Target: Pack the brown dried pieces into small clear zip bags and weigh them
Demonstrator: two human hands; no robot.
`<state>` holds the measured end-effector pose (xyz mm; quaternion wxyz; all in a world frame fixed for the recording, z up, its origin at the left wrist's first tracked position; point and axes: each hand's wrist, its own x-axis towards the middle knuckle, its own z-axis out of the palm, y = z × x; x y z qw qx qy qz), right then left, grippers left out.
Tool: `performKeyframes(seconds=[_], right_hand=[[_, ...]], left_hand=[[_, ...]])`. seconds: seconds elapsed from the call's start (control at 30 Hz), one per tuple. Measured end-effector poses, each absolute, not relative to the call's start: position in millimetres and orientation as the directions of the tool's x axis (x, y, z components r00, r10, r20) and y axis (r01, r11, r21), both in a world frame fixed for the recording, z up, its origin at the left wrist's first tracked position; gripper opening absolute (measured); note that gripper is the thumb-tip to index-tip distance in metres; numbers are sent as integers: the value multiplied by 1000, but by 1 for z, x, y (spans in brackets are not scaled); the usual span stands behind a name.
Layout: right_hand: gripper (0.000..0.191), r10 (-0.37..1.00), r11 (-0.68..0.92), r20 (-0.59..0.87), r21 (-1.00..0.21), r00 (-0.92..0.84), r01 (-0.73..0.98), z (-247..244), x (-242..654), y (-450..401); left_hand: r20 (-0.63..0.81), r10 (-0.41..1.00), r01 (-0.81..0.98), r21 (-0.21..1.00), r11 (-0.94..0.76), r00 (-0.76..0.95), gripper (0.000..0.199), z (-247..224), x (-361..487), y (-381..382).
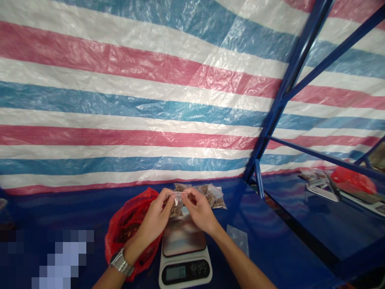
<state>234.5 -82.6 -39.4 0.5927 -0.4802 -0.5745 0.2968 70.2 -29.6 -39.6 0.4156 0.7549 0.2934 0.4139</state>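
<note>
My left hand [158, 214] and my right hand [197, 206] pinch the top edge of a small clear zip bag [176, 208] from both sides. Brown bits fill its lower part; their kind is too small to tell. The bag hangs over the far end of the metal plate of a white kitchen scale [185, 245], whose display reads 0.0. Left of the scale, partly behind my left arm, an open red plastic bag [129, 224] holds dark brown pieces. Just beyond my right hand lie several filled zip bags [215, 196].
A flat clear zip bag [238, 237] lies right of my right forearm. Blue metal bars [278, 100] rise at the right. Past them, another blue table [319, 224] carries a red bag [353, 179] and a second scale [365, 200]. A striped plastic sheet [135, 96] hangs behind.
</note>
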Motion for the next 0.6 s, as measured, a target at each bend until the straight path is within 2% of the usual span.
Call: performKeyframes(seconds=[0.17, 0.37, 0.6], right_hand=[[30, 902, 349, 394, -906, 176, 240, -40, 234, -84], [27, 899, 364, 414, -888, 143, 281, -45, 238, -82], [23, 875, 400, 461, -860, 148, 317, -44, 239, -83]], left_hand=[[412, 753, 58, 858, -510, 513, 25, -37, 70, -30], [390, 766, 0, 891, -454, 511, 23, -34, 68, -30], [429, 764, 44, 859, -510, 482, 23, -31, 69, -35]])
